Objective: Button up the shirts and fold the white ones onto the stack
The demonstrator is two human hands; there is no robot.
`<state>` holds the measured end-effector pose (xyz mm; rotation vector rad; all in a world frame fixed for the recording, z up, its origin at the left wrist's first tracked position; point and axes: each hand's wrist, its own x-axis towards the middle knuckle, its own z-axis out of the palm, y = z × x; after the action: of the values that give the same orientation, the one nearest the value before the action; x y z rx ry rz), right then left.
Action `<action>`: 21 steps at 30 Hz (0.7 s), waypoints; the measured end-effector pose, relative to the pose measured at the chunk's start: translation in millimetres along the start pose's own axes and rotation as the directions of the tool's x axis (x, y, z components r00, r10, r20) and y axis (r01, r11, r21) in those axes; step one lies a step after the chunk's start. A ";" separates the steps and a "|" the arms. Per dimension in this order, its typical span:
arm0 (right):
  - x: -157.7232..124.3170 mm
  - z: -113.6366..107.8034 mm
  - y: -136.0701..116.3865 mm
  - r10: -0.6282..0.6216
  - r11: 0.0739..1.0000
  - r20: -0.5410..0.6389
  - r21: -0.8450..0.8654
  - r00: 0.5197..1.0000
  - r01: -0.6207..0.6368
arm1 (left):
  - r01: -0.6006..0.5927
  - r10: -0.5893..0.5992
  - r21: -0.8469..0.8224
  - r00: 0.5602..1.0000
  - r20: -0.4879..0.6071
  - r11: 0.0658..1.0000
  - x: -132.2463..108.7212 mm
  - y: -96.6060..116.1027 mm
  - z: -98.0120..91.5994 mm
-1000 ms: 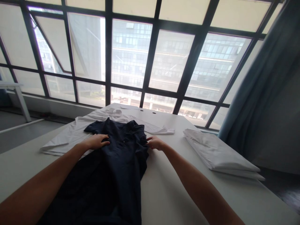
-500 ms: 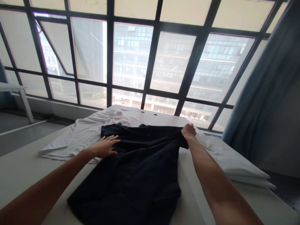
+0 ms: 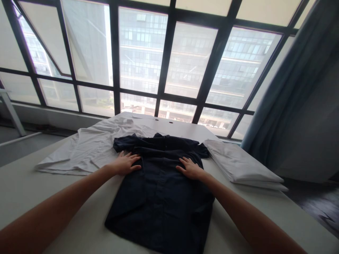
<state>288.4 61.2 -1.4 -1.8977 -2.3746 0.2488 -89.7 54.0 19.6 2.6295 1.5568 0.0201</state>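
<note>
A dark navy short-sleeved shirt (image 3: 164, 197) lies spread on the white table, its collar toward the window and its hem toward me. Some creases run across its upper part below the collar. My left hand (image 3: 126, 164) rests flat at the shirt's left edge, just below the left sleeve, fingers apart. On the right side of the chest, my right hand (image 3: 191, 168) lies with fingers spread on the fabric. Neither hand grips the cloth.
A crumpled white garment (image 3: 76, 151) lies on the left of the table (image 3: 79, 201). Folded white cloths (image 3: 243, 164) are stacked at the right. Large windows (image 3: 143, 53) stand behind, with a blue-grey curtain (image 3: 280, 84) at the right.
My right hand has let go of the shirt's right sleeve and come down onto the chest. The sleeve now lies on the table, and the shirt's lower part has shifted right and lies straighter.
</note>
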 end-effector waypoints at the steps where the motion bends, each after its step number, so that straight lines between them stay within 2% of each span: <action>1: 1.9 -0.3 1.4 -0.005 1.000 -0.016 0.009 1.000 0.006 | 0.033 -0.033 0.004 0.999 -0.001 0.999 5.7 -3.0 1.6; 3: 7.1 -3.3 1.9 -0.035 0.999 -0.102 0.031 0.994 0.038 | 0.094 -0.094 0.014 0.996 -0.005 0.995 16.2 -6.3 1.3; 5: 8.3 -8.1 -1.2 -0.093 0.994 -0.248 0.025 0.964 0.102 | 0.114 -0.112 0.054 0.993 -0.039 0.992 22.4 -4.0 -2.6; 6: 5.5 -10.9 -4.1 -0.134 0.990 -0.312 0.009 0.941 0.144 | 0.089 -0.083 0.086 0.994 -0.069 0.992 22.9 -0.5 -5.4; 8: -9.1 -17.7 -12.2 -0.238 0.968 -0.377 -0.015 0.895 0.251 | -0.051 0.070 0.151 0.990 -0.122 0.987 17.9 9.9 -11.1; 9: -20.5 -21.7 -17.0 -0.291 0.950 -0.358 -0.001 0.887 0.311 | -0.153 0.175 0.172 0.977 -0.123 0.973 12.8 16.2 -13.8; 11: -48.8 -31.6 -26.8 -0.365 0.912 -0.237 0.102 0.900 0.397 | -0.341 0.354 0.165 0.933 -0.063 0.926 -1.1 29.1 -19.3; 13: -78.5 -43.1 -33.9 -0.404 0.884 -0.046 0.236 0.914 0.402 | -0.426 0.430 0.116 0.903 -0.011 0.897 -16.8 39.8 -26.0; 15: -104.1 -54.0 -35.2 -0.416 0.880 0.126 0.305 0.900 0.364 | -0.439 0.441 0.068 0.897 -0.019 0.896 -32.2 46.3 -34.9; 17: -124.0 -61.2 -29.2 -0.402 0.893 0.240 0.315 0.884 0.321 | -0.431 0.432 0.028 0.900 -0.052 0.902 -47.9 47.9 -45.6; 21: -154.1 -64.0 -3.2 -0.308 0.915 0.350 0.364 0.885 0.175 | -0.401 0.398 -0.069 0.916 -0.057 0.913 -87.1 39.7 -66.7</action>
<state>330.7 -85.2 66.7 -1.4880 -2.5775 1.0264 -100.7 -36.7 92.0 2.8470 0.9746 0.1603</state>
